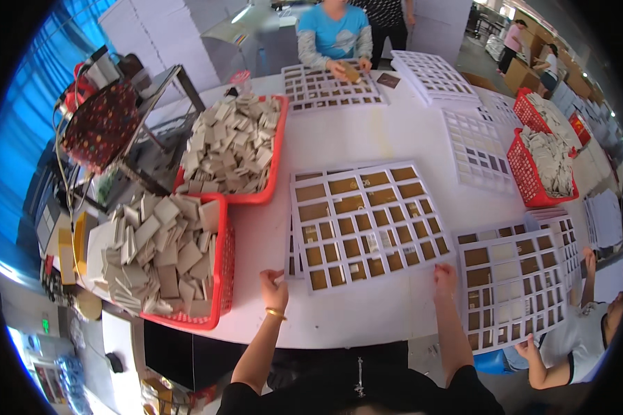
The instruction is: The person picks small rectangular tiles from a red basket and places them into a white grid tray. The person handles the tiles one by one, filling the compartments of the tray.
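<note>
A white grid panel (367,225) with rows of rectangular openings lies on the table in front of me, brown cardboard showing through most of them. Under it, slightly offset to the left, the edge of another white grid panel (294,257) sticks out. My left hand (274,293), with a gold bangle at the wrist, is closed in a pinch at the near left corner of the stacked panels. At the near right corner my right hand (445,279) is also closed, its fingertips at the panel's edge. The exact hold of both hands is small and partly hidden.
Red baskets (223,277) heaped with grey-white rectangular pieces (169,256) stand at left; more red baskets (526,169) are at right. Across the table a person in blue (334,34) handles a brown piece over a grid panel (311,88). Another person holds a panel (512,283) at right.
</note>
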`<state>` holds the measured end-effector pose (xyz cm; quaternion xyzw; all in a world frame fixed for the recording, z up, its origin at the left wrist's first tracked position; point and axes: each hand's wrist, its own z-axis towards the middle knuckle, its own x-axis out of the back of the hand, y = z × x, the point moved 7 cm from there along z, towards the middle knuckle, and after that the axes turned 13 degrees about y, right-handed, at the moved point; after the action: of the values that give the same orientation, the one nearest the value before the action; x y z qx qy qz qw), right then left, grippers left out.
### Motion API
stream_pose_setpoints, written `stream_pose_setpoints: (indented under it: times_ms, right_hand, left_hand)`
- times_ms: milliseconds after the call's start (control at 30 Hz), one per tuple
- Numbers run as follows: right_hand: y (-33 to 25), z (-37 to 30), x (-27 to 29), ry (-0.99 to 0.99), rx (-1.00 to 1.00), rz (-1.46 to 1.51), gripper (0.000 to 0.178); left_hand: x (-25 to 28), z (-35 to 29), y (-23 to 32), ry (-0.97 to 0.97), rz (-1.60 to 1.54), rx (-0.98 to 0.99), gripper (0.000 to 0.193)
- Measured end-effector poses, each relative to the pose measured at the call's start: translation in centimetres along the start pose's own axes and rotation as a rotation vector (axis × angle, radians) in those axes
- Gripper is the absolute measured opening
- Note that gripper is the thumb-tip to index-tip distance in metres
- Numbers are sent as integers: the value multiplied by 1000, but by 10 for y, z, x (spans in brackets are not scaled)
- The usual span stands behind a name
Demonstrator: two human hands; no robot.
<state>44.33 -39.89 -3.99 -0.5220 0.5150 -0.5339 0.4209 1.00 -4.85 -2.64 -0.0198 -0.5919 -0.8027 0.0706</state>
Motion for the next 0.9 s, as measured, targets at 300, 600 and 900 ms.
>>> stream_pose_setpoints:
  times_ms: [300,600,900]
  right_hand:
    - [35,-83,134,-257,-158,-302,25]
    - [-19,-123,133,-959,193,-684,19]
    - [-40,-85,144,-682,708,-1218,9]
  left_hand:
    - [144,-96,17,-87,276,277,33]
    - [134,-94,37,-466,505,266,28]
    - [150,-33,173,-280,458,-149,12]
